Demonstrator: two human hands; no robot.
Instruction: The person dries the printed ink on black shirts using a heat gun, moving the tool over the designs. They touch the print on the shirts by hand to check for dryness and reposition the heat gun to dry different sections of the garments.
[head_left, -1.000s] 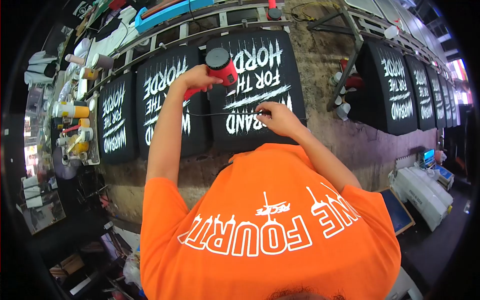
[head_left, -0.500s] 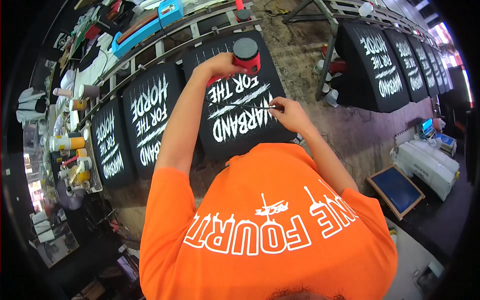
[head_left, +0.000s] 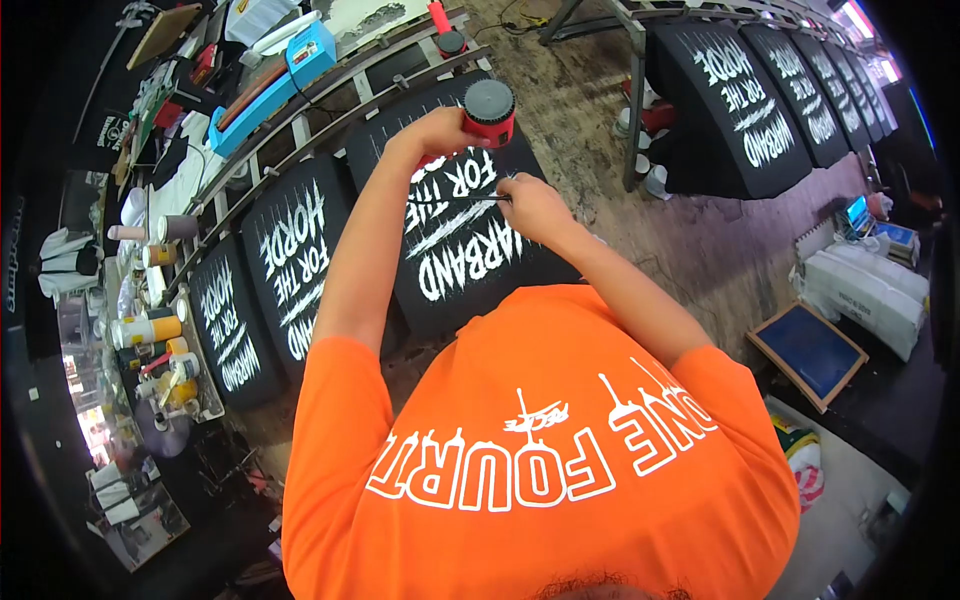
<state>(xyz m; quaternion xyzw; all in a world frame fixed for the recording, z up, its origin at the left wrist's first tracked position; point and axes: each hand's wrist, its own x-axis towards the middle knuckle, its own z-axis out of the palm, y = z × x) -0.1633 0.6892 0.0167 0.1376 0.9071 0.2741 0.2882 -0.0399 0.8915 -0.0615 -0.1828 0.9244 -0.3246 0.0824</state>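
Black fabric [head_left: 372,140] below; red heat gun [head_left: 490,112] juts right from left grip [head_left: 440,131].

In my left grip [head_left: 442,130] I hold the red heat gun [head_left: 488,118] above the black printed cloth [head_left: 520,264], while the fingers of my right grip [head_left: 530,203] pinch a thin black cord [head_left: 468,198] over its white lettering [head_left: 462,266].

orange T-shirt [head_left: 540,345] | short sleeves [head_left: 345,400] | white outlined lettering [head_left: 540,475] | dripping white strokes [head_left: 525,410]
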